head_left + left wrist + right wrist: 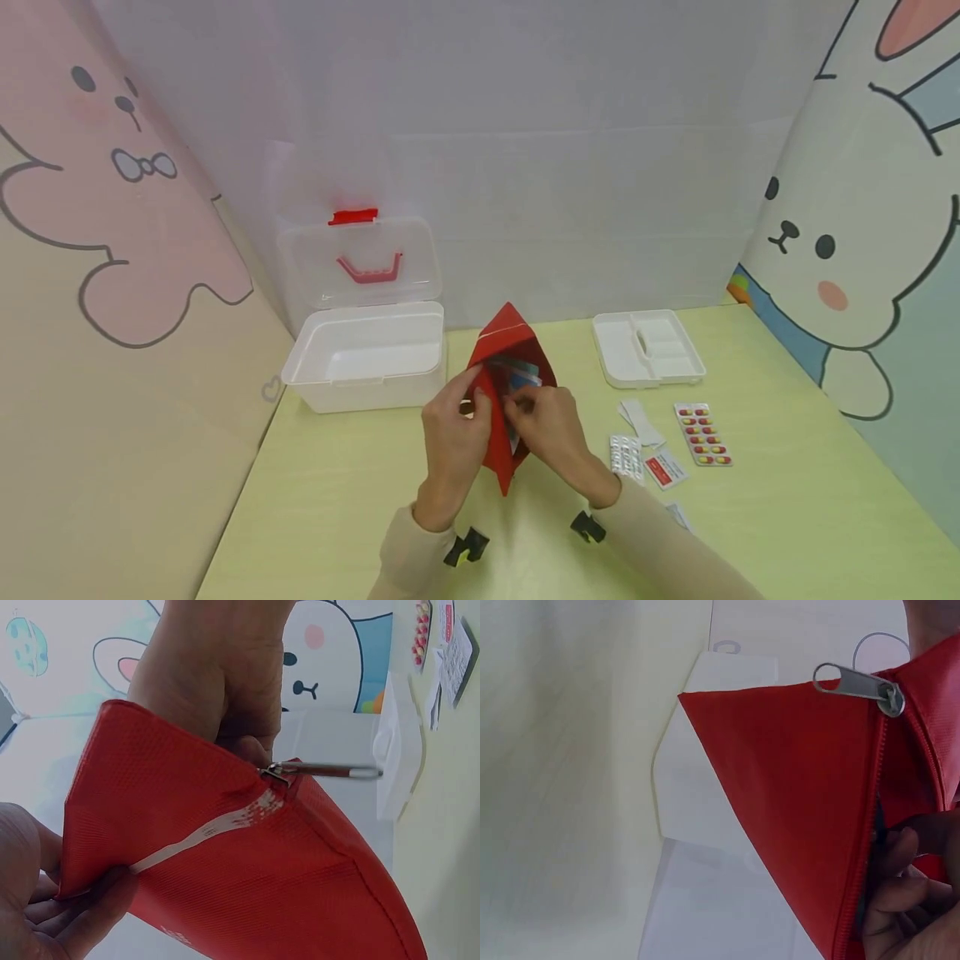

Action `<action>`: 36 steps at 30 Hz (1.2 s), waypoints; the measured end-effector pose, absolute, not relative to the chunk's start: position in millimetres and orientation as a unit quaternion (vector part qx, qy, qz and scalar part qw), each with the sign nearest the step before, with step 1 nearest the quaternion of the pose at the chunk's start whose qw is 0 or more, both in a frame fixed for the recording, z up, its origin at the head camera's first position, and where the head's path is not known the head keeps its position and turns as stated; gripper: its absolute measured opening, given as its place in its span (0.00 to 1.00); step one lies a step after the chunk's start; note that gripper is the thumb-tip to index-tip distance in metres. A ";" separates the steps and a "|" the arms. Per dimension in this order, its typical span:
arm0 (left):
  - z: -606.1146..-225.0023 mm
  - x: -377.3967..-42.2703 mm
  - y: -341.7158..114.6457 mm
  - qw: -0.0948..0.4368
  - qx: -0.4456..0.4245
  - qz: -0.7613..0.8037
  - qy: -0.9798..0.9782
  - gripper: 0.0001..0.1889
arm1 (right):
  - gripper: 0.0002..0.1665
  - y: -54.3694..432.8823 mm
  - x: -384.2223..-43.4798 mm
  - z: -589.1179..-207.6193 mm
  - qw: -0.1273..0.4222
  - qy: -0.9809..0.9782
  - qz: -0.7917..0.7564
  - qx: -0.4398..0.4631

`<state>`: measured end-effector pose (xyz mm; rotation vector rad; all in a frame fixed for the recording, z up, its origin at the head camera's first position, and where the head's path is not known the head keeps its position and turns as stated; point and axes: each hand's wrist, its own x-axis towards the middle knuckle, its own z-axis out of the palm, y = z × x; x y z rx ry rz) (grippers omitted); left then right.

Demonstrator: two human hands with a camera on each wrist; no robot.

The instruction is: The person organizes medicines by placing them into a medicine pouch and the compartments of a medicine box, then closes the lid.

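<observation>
A red zip pouch (506, 333) is held up over the table, its mouth gaping. My left hand (457, 433) grips its left edge between thumb and fingers. Curled at the opening, the fingers of my right hand (551, 425) reach inside; their tips are partly hidden, so I cannot tell what they pinch. Blue and white packets (525, 377) show within the pouch. A metal zipper pull (855, 682) hangs at the end of the zip in the right wrist view. White marking (202, 832) crosses the outside of the pouch in the left wrist view.
At the back left stands a white box (382, 398) with its clear lid (311, 254) raised. A white divided tray (618, 367) lies back right. Nearer are red-yellow capsules in a blister pack (702, 435), a silver blister pack (626, 457), white strips (640, 421) and a red-white packet (665, 468).
</observation>
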<state>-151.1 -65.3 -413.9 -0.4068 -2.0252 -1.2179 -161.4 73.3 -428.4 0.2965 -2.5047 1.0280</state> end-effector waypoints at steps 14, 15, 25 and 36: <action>-415.3 -148.2 -63.7 0.366 -0.156 -0.468 -0.790 0.15 | 0.09 67.4 -163.7 -435.9 0.238 -0.924 0.279 0.112; -415.0 -148.2 -63.9 0.368 -0.156 -0.466 -0.790 0.15 | 0.10 67.2 -163.6 -436.4 0.240 -0.925 0.274 0.114; -414.5 -148.3 -66.8 0.371 -0.154 -0.463 -0.790 0.15 | 0.11 68.2 -159.3 -433.1 0.203 -0.933 0.268 0.131; -413.2 -148.5 -72.1 0.356 -0.153 -0.473 -0.791 0.16 | 0.09 85.3 -159.7 -415.1 0.220 -0.917 0.296 0.153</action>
